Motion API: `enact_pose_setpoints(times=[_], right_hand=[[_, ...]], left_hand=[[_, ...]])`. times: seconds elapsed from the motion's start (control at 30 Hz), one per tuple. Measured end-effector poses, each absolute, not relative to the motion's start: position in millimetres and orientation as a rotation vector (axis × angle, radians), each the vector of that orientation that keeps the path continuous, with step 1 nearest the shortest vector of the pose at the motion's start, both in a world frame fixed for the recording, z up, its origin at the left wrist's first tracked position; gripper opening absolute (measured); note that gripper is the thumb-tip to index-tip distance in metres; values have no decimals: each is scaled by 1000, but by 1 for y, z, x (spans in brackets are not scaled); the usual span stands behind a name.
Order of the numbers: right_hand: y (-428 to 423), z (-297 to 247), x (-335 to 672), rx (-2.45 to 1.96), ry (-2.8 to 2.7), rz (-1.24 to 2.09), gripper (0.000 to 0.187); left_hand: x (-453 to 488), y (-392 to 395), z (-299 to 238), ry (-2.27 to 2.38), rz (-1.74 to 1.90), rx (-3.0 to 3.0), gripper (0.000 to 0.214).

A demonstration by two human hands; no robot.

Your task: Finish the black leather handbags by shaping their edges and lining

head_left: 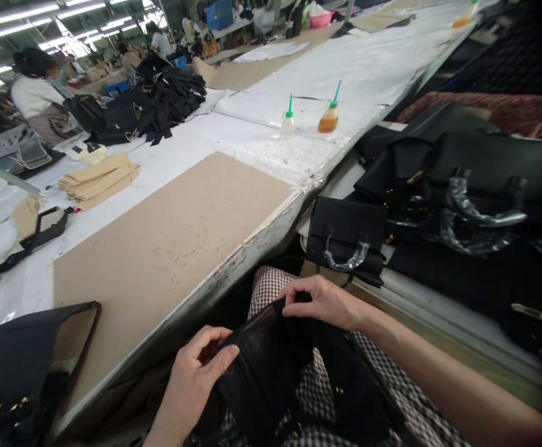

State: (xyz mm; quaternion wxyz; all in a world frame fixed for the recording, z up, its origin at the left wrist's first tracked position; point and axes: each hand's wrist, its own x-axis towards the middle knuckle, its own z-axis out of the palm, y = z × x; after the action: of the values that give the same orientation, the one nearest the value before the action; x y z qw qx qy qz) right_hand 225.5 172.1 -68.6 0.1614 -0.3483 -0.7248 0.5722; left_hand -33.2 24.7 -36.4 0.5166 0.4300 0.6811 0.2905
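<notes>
A black leather bag (275, 372) lies on my lap over checked trousers, below the table's edge. My left hand (194, 372) grips the bag's near rim, thumb on top and fingers curled under. My right hand (324, 303) pinches the bag's upper edge with bent fingers. Both hands are closed on the same bag, about a hand's width apart.
A brown cardboard sheet (172, 236) lies on the long white table (261, 143). Two glue bottles (329, 117) with green nozzles stand farther up. Finished black bags (345, 239) are stacked at right. Another black bag (14, 366) sits at lower left. Other workers sit at far left.
</notes>
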Motion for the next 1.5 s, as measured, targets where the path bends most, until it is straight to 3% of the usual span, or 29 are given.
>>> enact_pose_setpoints(times=[0.43,0.73,1.1,1.37,1.5], right_hand=[[147,-70,218,-1231,-2023,1260,17],[133,-60,217,-1399,-2043,1090,19],[125,-51,220,-1388,-2073,1047,16],[122,-49,229,-1342,-2045,1104,18],[126,-48,248,-1117,-2115,1206,4]], left_hand=[[-19,26,-23,1553,674,936,21],[-16,46,-7,1526,416,1306,26],[-6,65,7,1493,77,1975,41],[25,100,-13,1297,215,2039,27],[25,102,-15,1301,221,1995,25]])
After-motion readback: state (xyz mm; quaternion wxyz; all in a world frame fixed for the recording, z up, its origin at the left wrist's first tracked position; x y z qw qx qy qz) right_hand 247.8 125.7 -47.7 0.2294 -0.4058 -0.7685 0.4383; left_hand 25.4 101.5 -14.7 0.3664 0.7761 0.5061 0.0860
